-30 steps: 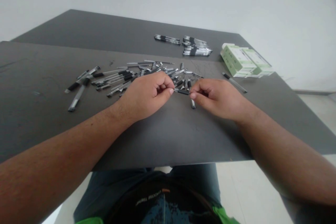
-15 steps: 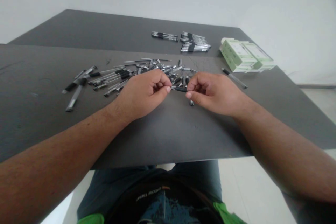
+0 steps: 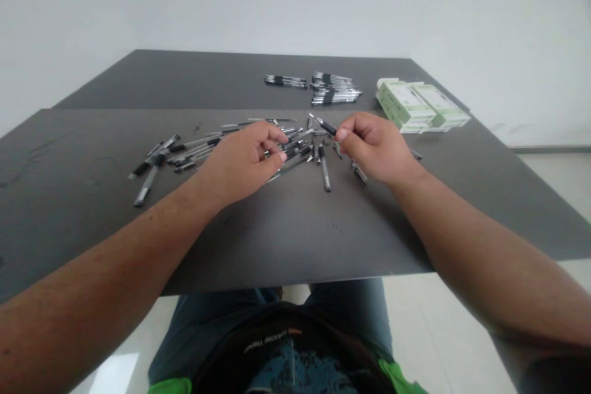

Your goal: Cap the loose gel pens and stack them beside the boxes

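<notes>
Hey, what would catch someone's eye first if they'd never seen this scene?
Probably the right hand, center-right, holding a black-gripped pen with its tip pointing up and leftward. Next, the scattered pens mid-table, partly hidden behind the left hand. The pale green boxes stand out at right on the dark table.

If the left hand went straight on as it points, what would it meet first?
Likely the loose pen parts just ahead of the left hand, though depth is unclear and it might pass over them.
</notes>
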Tool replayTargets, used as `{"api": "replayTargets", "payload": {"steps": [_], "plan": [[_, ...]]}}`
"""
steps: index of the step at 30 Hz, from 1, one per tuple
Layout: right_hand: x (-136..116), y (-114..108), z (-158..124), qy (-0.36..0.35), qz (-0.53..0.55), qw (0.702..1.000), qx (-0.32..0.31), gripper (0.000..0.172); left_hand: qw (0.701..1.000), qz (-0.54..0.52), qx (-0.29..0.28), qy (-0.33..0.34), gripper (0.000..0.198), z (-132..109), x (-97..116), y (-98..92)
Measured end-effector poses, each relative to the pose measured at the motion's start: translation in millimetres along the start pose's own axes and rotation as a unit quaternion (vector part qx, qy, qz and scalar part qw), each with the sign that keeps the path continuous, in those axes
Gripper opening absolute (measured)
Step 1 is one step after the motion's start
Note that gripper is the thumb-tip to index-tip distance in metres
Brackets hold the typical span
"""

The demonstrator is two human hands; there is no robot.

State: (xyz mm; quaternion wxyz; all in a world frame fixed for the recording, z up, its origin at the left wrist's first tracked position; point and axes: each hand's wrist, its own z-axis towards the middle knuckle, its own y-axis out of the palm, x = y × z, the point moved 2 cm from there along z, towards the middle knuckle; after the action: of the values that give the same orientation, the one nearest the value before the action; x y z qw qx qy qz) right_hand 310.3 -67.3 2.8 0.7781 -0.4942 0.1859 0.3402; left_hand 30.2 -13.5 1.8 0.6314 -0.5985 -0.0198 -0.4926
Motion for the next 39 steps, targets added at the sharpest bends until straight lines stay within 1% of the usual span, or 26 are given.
{"api": "replayTargets", "payload": {"steps": [2,3,6,7,10,13,16,19,23,27,30,33,34,35,37,39], "plan": [[5,-3,4,0.009,0.005,0.999,0.036,0.041,0.995,0.086,-0.039,0.02,0.024,8,7,1.5],[7,-3,5,0.011,0.006,0.999,0.051,0.041,0.99,0.122,-0.056,0.039,0.022,12,11,4.4],[11,-4,8,0.004,0.002,0.997,0.077,0.039,0.972,0.194,-0.096,0.095,0.026,25,22,19.7],[11,-5,9,0.003,0.001,0.997,0.082,0.037,0.966,0.214,-0.103,0.103,0.029,29,24,25.9],[12,-4,10,0.002,0.001,0.996,0.09,0.03,0.95,0.274,-0.111,0.102,0.027,40,30,42.5],[13,-4,11,-0.006,0.001,0.996,0.091,0.027,0.935,0.32,-0.115,0.098,0.025,45,32,53.0],[12,-4,12,-0.013,0.001,0.996,0.092,0.025,0.927,0.339,-0.12,0.11,0.026,47,31,57.5],[9,-5,11,-0.016,-0.007,0.996,0.086,0.026,0.925,0.336,-0.126,0.126,0.026,47,27,58.9],[4,-6,10,-0.014,-0.007,0.997,0.078,0.026,0.929,0.321,-0.14,0.123,0.027,46,23,60.9],[2,-5,9,-0.008,-0.007,0.998,0.067,0.026,0.936,0.304,-0.134,0.119,0.027,45,20,63.6],[3,-4,9,-0.005,-0.011,0.998,0.062,0.026,0.942,0.283,-0.125,0.134,0.028,46,21,59.9],[3,-3,9,-0.006,-0.016,0.998,0.059,0.026,0.96,0.241,-0.085,0.115,0.027,46,24,42.4],[2,-3,9,-0.007,-0.017,0.998,0.059,0.026,0.969,0.216,-0.067,0.099,0.025,45,24,33.8],[1,-3,8,-0.007,-0.018,0.998,0.058,0.026,0.979,0.183,-0.047,0.071,0.022,43,24,24.5],[-1,-1,6,-0.009,-0.018,0.999,0.05,0.026,0.995,0.098,-0.024,0.008,0.018,35,20,8.2],[-4,1,3,-0.011,-0.017,0.999,0.037,0.026,0.999,-0.004,-0.006,-0.043,0.018,25,12,-1.5]]}}
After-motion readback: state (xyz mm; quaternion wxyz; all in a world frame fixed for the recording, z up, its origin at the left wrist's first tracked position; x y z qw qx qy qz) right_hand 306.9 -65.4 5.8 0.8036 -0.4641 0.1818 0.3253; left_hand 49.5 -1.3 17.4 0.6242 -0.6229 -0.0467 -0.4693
